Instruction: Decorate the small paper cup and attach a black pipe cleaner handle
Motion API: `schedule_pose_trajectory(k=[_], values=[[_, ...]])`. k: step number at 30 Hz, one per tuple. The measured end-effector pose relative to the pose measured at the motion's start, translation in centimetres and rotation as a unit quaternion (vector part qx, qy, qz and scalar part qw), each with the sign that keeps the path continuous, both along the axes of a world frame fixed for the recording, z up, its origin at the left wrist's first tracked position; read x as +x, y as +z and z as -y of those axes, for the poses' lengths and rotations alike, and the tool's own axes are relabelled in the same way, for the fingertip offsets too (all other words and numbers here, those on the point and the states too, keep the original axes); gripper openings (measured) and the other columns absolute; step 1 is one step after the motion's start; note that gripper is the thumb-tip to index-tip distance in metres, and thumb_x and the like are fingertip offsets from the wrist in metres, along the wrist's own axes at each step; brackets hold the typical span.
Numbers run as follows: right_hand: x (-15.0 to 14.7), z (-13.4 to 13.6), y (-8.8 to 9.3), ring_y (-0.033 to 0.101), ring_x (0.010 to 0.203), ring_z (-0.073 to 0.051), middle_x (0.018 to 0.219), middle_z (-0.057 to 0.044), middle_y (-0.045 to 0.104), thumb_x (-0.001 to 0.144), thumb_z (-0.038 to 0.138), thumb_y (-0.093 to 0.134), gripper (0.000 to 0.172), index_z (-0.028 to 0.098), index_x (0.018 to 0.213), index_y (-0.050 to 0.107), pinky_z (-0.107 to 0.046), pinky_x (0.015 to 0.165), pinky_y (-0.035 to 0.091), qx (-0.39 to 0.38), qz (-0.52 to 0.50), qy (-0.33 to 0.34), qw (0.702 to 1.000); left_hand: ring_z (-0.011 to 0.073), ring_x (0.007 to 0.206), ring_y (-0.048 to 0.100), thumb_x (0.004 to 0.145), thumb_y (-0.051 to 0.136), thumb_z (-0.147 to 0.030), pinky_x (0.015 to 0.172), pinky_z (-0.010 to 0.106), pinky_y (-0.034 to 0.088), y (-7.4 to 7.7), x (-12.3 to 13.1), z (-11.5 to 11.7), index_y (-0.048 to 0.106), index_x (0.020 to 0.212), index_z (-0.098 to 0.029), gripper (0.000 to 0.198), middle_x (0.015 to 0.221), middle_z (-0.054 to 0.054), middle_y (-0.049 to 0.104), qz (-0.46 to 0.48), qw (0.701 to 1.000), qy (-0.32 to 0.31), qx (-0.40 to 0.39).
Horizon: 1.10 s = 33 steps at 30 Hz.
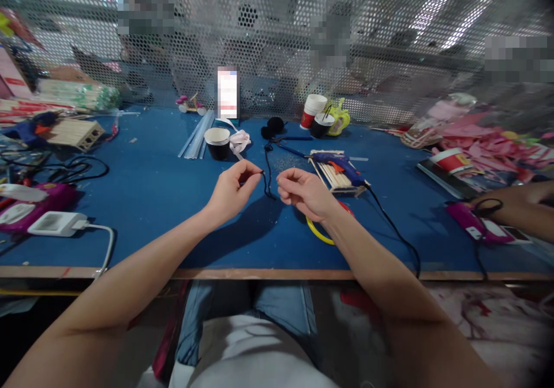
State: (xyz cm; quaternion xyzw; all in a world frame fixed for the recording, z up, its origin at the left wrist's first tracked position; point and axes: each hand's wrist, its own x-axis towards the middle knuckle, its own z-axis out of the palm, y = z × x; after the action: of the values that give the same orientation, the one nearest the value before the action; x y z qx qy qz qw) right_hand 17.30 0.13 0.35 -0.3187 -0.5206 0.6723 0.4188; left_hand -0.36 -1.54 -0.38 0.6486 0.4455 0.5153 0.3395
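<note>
Between thumb and forefinger my left hand (pixel 234 190) pinches the end of a black cord (pixel 269 168). The cord hangs in the gap between my hands and runs back toward two black pompoms (pixel 275 126). My right hand (pixel 306 193) is closed, its fingertips pressed together close to the cord; whatever it may hold is too small to make out. Partly under my right wrist lies a yellow ring (pixel 319 235). Right of that hand, a blue glue gun (pixel 341 167) rests on a raft of wooden sticks (pixel 331 179).
A black paper cup (pixel 217 144) stands behind my left hand beside clear glue sticks (pixel 197 137) and white ribbon (pixel 240 141). A lit phone (pixel 228 93) leans at the mesh screen. Purple power strips (pixel 476 224) lie at both sides. Another person's arm (pixel 515 206) reaches in from the right.
</note>
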Motion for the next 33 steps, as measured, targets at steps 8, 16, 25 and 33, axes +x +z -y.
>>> schedule_pose_trajectory(k=[8,16,25,33], values=[[-0.7,0.6,-0.8,0.057,0.073,-0.011,0.082,-0.003,0.062,0.074,0.039,0.06,0.026,0.018,0.089,0.061,-0.025,0.066,0.044,0.188,0.178,-0.064,0.964,0.0048,0.045,0.041,0.076,0.053,-0.026,0.043,0.017,0.032,0.0,0.7,0.5,0.053,0.078,-0.016,0.01,0.055,-0.004,0.045,0.036,0.997,-0.055,-0.046],[-0.7,1.3,-0.1,0.05,0.056,-0.009,0.061,0.001,0.059,0.081,0.035,0.053,0.021,0.017,0.071,0.059,-0.024,0.057,0.038,0.271,0.24,-0.035,0.932,0.0061,0.049,0.045,0.076,0.054,-0.028,0.047,0.018,0.035,-0.5,0.7,0.3,0.054,0.081,-0.016,0.013,0.06,-0.002,0.051,0.009,0.999,-0.029,-0.034],[-0.4,1.2,-0.1,0.052,0.06,-0.011,0.062,0.0,0.059,0.081,0.035,0.052,0.022,0.017,0.072,0.059,-0.025,0.06,0.039,0.289,0.239,-0.016,0.927,0.0066,0.052,0.046,0.076,0.053,-0.028,0.049,0.019,0.036,-0.6,0.7,0.4,0.055,0.081,-0.016,0.013,0.063,-0.001,0.053,-0.001,1.0,-0.015,-0.012],[-0.3,1.1,-0.3,0.052,0.058,-0.011,0.063,0.0,0.06,0.082,0.037,0.05,0.023,0.017,0.075,0.059,-0.025,0.058,0.04,0.287,0.267,-0.005,0.92,0.0056,0.05,0.045,0.075,0.054,-0.028,0.047,0.018,0.037,-0.5,0.8,0.3,0.055,0.08,-0.016,0.013,0.063,-0.002,0.053,0.015,0.999,-0.02,-0.04]])
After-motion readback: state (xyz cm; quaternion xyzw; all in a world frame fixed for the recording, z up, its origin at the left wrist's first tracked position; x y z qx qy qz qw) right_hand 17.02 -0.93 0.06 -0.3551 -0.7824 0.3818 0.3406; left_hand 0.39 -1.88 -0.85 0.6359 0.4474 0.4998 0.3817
